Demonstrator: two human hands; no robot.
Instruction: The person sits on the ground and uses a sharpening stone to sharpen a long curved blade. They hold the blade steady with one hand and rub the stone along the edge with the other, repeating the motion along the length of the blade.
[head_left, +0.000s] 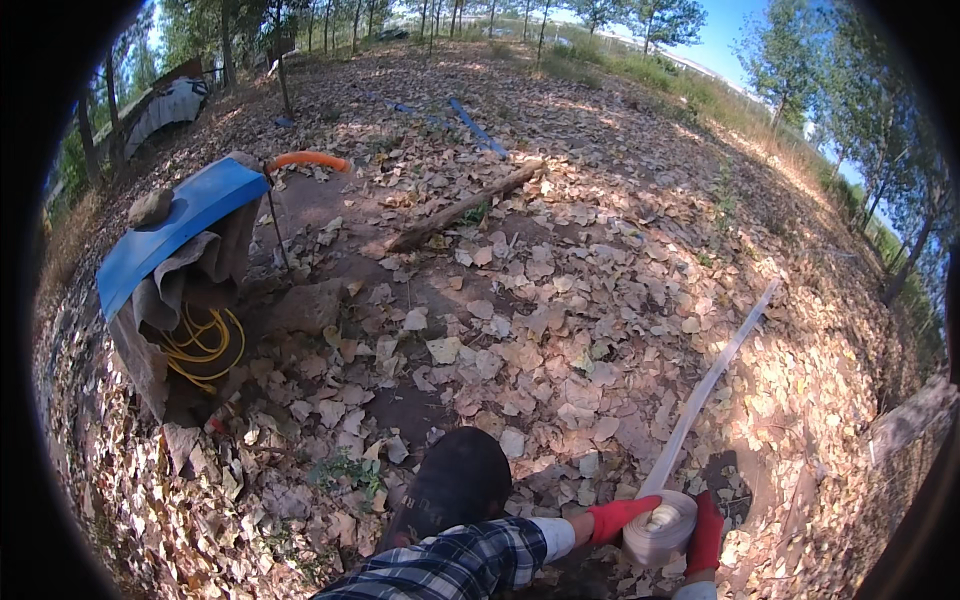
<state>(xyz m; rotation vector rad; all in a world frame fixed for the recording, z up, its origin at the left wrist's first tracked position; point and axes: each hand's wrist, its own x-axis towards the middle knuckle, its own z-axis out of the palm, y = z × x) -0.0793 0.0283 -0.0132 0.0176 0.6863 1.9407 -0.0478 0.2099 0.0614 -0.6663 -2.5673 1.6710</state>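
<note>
Between my two hands is a coil of pale, flat plastic hose (660, 529), wound in many layers. My left hand (621, 517), in a red glove, holds it from the left side with the fingers across its top near the centre. On the opposite side my right hand (705, 534), also in a red glove, presses against the coil's outer edge. From the coil, a flattened strip of the hose (709, 386) runs away over the dry leaves towards the upper right. The coil's underside is hidden.
Fallen leaves (555, 292) cover the ground. At the left, a blue sheet (187, 217) with a stone (151, 208) on it lies over grey cloth, beside an orange pipe (309, 160) and coiled yellow cable (202, 349). A log (465, 206) lies ahead. My dark-clad knee (465, 469) is in front.
</note>
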